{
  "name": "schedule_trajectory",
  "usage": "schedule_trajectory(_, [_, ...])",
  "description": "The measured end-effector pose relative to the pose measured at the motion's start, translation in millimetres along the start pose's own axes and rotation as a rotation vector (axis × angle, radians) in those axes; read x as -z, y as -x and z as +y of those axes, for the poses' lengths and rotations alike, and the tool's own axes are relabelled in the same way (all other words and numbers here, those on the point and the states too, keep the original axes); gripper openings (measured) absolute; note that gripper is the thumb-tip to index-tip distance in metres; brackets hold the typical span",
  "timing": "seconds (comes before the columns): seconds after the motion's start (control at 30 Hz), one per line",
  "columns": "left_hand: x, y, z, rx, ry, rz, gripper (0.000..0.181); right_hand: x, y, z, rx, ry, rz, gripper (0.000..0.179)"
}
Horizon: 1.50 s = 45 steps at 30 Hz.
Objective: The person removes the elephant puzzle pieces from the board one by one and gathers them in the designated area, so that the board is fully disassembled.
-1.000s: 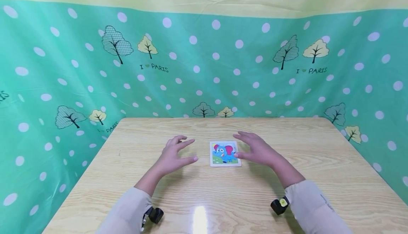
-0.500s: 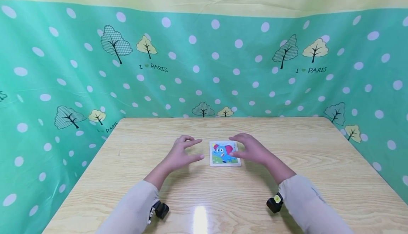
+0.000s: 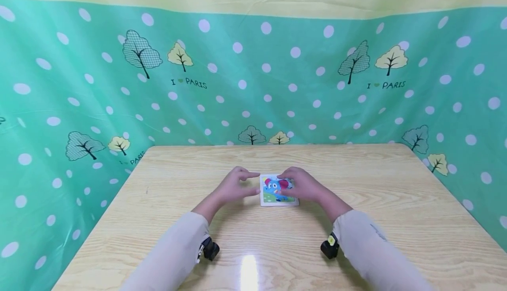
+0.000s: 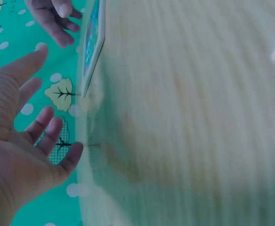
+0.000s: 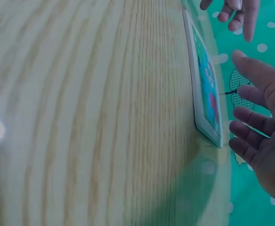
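Note:
A square picture puzzle board (image 3: 273,197) with a white border lies flat on the table, showing a blue elephant with pink ears. My left hand (image 3: 234,187) hovers at its left edge, thumb and fingers spread apart. Over its right part is my right hand (image 3: 303,185), which covers some of the elephant in the head view. In the left wrist view the left hand (image 4: 29,132) holds nothing and its fingers are loosely bent. The right wrist view has the right hand (image 5: 264,117) above the board (image 5: 205,80), its fingers relaxed and apart from the surface.
The light wood table (image 3: 261,238) bears a bright glare spot near its front. A green dotted curtain (image 3: 222,79) with printed trees rises behind and along both sides. Small black cameras (image 3: 211,249) are strapped to both wrists.
Both hands have moved inward toward each other. The left hand has come right to the left edge of the board, and the right has slid further over it. The board has stayed in place.

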<state>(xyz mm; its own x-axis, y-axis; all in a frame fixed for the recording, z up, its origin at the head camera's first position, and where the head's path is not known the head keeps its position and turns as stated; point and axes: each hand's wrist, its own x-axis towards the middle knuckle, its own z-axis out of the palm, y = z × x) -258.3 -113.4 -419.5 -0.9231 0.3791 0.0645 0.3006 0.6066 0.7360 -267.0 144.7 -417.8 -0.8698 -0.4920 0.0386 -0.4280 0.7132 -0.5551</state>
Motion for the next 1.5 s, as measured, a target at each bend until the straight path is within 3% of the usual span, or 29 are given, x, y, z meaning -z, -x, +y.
schedule_trajectory(0.17, [0.2,-9.0,4.9,0.026,-0.003,-0.048,0.047,-6.2,-8.1,1.9,-0.057,0.02,0.006,0.047])
schedule_trajectory(0.4, [-1.6,-19.2,0.2,0.116,0.048,-0.054,0.051,-14.7,-19.5,4.6,-0.097,-0.026,0.088,0.034])
schedule_trajectory(0.6, [-3.9,-26.7,-4.3,0.16,0.069,-0.055,0.053,-20.7,-25.0,2.0,-0.122,0.025,0.078,0.039])
schedule_trajectory(0.8, [-5.0,-32.6,-3.1,0.165,0.091,-0.073,0.052,-23.9,-25.6,-2.1,-0.16,0.056,0.086,0.044])
schedule_trajectory(1.03, [-7.8,-39.9,-2.0,0.17,0.041,-0.088,0.046,-25.9,-25.1,-5.1,-0.19,0.023,0.103,0.044])
schedule_trajectory(1.3, [-13.1,-45.3,-0.7,0.219,-0.006,-0.065,0.038,-28.4,-24.4,-4.1,-0.206,-0.038,0.129,0.043])
schedule_trajectory(1.5, [-16.0,-50.0,-1.9,0.205,-0.044,-0.063,0.031,-29.1,-24.2,-3.4,-0.211,-0.063,0.134,0.043])
